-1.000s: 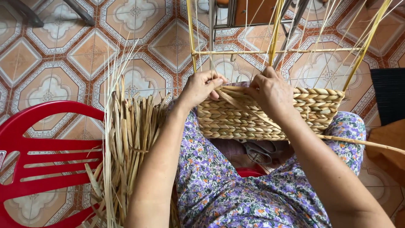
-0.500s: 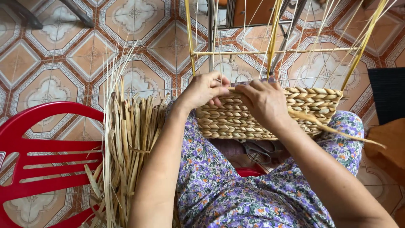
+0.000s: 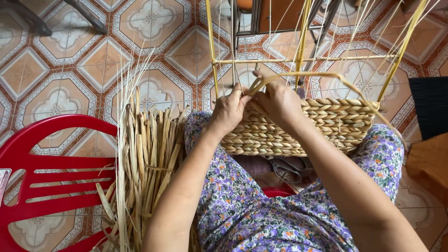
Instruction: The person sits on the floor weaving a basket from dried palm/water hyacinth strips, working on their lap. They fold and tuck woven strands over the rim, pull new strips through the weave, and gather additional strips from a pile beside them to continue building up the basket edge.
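Note:
A half-woven straw basket (image 3: 326,126) on a thin yellow frame (image 3: 303,59) rests across my lap, on floral trousers (image 3: 247,205). My left hand (image 3: 229,109) and my right hand (image 3: 278,99) meet at the basket's upper left rim, both pinching a long straw strand (image 3: 326,74). From my fingers the strand loops up and over to the right, then runs down past the basket's right corner. Thin upright stakes stand above the woven rows.
A bundle of dried straw (image 3: 144,163) leans at my left knee. A red plastic chair (image 3: 51,172) lies at the left. Patterned floor tiles (image 3: 70,60) surround me; a dark mat (image 3: 431,107) and wooden furniture (image 3: 275,14) sit at the right and top.
Both hands moved left along the rim and came together. The loose strand, which trailed out to the right, now arcs up over the basket.

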